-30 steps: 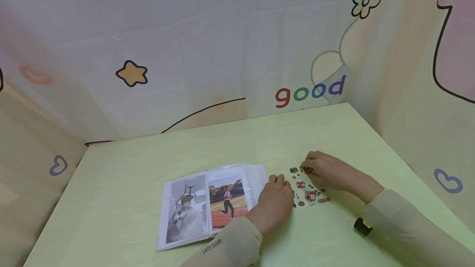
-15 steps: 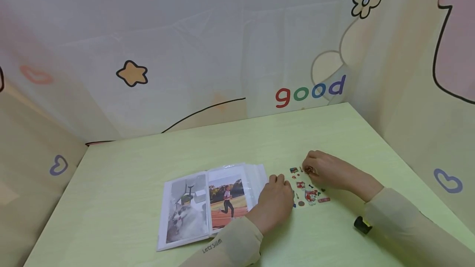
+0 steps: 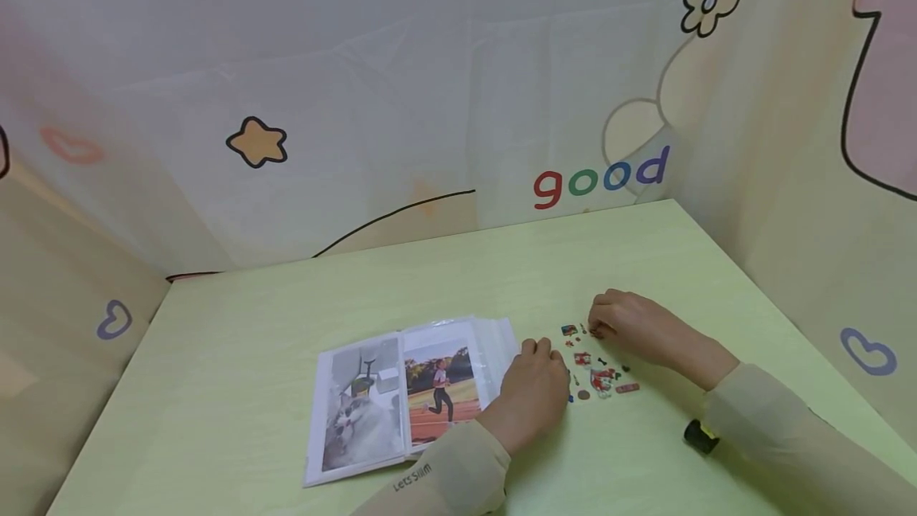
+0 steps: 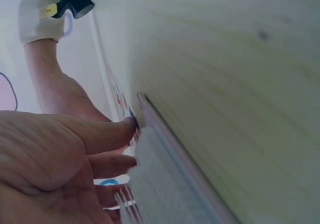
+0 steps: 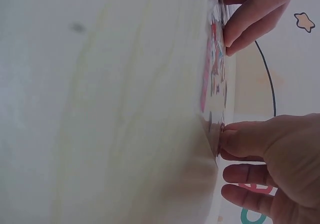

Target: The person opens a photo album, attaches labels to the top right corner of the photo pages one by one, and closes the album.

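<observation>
Both my hands are on a sticker sheet on the table, nearer the table's right edge than its left.
My left hand rests at the sheet's left side, fingers loosely extended, pressing it; my right hand pinches, thumb to forefinger, near its far right corner, gripping sheet or single sticker, I cannot tell which. Just left, a photo album lies open.
</observation>
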Motion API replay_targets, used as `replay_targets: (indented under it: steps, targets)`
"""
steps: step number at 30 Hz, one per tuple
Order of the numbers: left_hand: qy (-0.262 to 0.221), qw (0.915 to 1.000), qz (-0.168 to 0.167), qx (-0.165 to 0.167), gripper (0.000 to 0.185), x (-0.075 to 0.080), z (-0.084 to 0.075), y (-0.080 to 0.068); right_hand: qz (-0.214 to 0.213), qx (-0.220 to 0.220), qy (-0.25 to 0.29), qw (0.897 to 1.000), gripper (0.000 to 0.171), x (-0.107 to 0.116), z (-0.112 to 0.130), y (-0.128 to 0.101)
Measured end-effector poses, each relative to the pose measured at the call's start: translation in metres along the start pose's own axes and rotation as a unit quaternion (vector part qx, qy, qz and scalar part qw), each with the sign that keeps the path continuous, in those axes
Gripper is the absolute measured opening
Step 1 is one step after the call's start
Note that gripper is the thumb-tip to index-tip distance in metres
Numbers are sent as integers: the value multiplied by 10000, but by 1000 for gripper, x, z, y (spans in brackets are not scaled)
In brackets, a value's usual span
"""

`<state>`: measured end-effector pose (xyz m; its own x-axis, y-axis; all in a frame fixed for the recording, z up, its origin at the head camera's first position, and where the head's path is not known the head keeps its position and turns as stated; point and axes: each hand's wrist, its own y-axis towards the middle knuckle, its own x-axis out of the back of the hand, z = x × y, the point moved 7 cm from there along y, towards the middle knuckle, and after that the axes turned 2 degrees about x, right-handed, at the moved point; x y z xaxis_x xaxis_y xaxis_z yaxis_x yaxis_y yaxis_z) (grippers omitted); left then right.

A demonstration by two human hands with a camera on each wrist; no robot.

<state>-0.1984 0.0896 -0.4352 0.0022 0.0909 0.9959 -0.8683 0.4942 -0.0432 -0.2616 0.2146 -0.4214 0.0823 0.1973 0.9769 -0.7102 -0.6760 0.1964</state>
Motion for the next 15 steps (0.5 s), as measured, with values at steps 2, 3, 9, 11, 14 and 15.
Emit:
replay_targets:
  steps: [2, 3, 9, 11, 14, 15]
  targets:
    - [61, 10000, -22, -10, 27, 0, 0, 0, 46, -35, 39, 10000, 16, 0, -1, 0]
    - [81, 10000, -27, -8, 27, 0, 0, 0, 55, -60, 69, 9999, 16, 0, -1, 1]
    - [-10, 10000, -19, 71, 27, 1, 0, -1, 131, -254, 254, 9993, 21, -1, -5, 2]
    - [-20, 10000, -13, 93, 27, 1, 0, 0, 154, -325, 287, 9989, 20, -2, -6, 1]
    - [30, 9999, -19, 97, 27, 0, 0, 0, 117, -383, 385, 9985, 18, -2, -8, 0]
    - [48, 9999, -21, 95, 27, 0, 0, 0, 101, -399, 447, 9982, 17, -2, -9, -1]
